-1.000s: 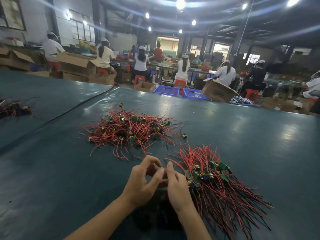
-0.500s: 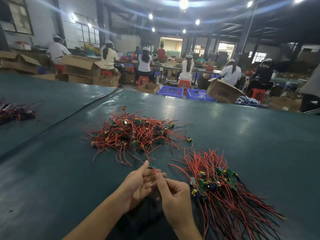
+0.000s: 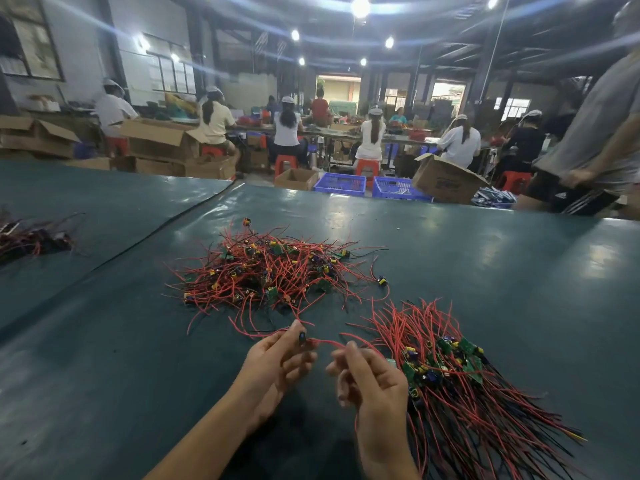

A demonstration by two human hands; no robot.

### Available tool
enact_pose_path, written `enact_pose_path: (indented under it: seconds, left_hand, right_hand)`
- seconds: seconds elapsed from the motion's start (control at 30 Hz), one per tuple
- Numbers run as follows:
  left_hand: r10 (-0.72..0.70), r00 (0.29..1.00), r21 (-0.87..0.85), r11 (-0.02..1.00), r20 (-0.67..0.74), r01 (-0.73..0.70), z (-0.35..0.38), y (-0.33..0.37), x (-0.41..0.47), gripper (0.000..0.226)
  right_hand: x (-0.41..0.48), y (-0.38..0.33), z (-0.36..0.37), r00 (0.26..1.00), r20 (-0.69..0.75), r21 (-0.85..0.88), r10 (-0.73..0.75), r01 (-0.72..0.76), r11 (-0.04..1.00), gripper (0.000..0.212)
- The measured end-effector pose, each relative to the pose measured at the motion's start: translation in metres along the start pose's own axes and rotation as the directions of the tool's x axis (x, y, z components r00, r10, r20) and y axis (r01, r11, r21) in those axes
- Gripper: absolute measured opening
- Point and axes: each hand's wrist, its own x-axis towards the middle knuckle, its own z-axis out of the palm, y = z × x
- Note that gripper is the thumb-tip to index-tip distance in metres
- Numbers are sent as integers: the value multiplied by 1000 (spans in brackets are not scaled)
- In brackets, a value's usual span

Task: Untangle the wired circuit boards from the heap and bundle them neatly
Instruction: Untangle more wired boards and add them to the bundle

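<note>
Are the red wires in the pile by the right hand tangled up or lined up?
Mostly lined up. In the bundle wires run the same way, boards together; the heap behind is a criss-cross tangle.

both bare forearms reach in from the near edge. left hand (image 3: 277,362) pinches a red wire (image 3: 325,342) between thumb and forefinger. right hand (image 3: 374,382) sits just right of it, fingers curled on the same wire.

Dark teal desk (image 3: 485,289); heap (image 3: 277,271) red wires, green boards, yellow parts; bundle (image 3: 450,368) red and black wires.
</note>
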Motion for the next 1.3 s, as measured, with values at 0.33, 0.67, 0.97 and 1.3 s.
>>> enact_pose_path:
  seconds: [0.33, 0.67, 0.97, 1.3]
  left_hand:
    - [312, 950, 318, 901, -3, -295, -1, -8, -5, 46]
    - [295, 937, 458, 818, 187, -348, -4, -12, -11, 39]
    - [264, 915, 490, 780, 306, -389, -3, -13, -11, 25]
    - [185, 933, 415, 856, 309, -308, -5, 0, -12, 26]
  right_hand:
    - [12, 15, 6, 973, -68, 15, 222, -222, 975, 38]
    - [7, 10, 11, 971, -155, -199, 184, -213, 956, 20]
    - [7, 6, 6, 987, -116, -362, 113, -148, 920, 33]
    - [27, -11, -18, 904, -377, 26, 201, -207, 978, 24]
